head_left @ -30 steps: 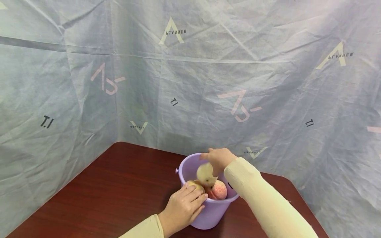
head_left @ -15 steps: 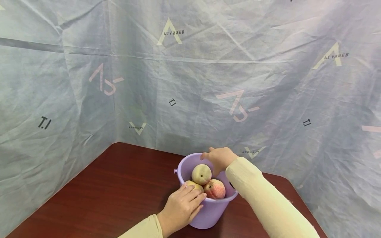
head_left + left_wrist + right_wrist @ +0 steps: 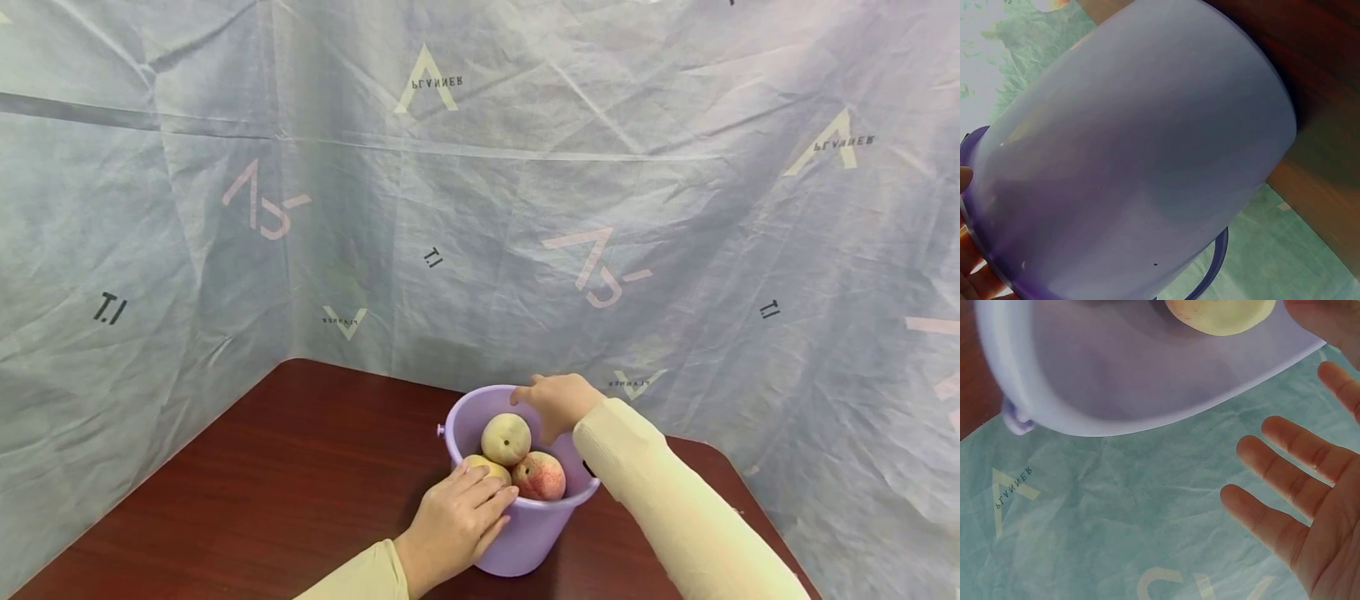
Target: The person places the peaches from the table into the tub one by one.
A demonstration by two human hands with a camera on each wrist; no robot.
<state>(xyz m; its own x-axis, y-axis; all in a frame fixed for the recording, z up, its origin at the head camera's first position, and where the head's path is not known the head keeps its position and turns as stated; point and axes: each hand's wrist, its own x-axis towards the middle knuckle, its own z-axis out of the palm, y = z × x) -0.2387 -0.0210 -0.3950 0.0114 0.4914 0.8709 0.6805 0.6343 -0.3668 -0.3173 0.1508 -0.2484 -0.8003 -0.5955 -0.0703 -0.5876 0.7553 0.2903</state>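
Observation:
A light purple bucket (image 3: 521, 533) stands on the table in the head view with three peaches inside. The pale peach (image 3: 506, 439) lies at the back, the reddish peach (image 3: 540, 477) at the front right, and the yellowish peach (image 3: 489, 471) at the front left, partly behind fingers. My left hand (image 3: 456, 517) grips the near rim, fingers over it by the yellowish peach and thumb outside. My right hand (image 3: 562, 404) is above the far right rim, apart from the pale peach; in the right wrist view its straight, spread fingers (image 3: 1266, 522) hold nothing.
A dark red-brown wooden table (image 3: 285, 492) stretches left of the bucket. Behind and beside it hangs a grey printed cloth (image 3: 480, 192). The bucket's purple handle (image 3: 1213, 265) shows in the left wrist view.
My right hand has let go of the pale peach, which now rests in the bucket by the other two. My left hand has stayed on the rim.

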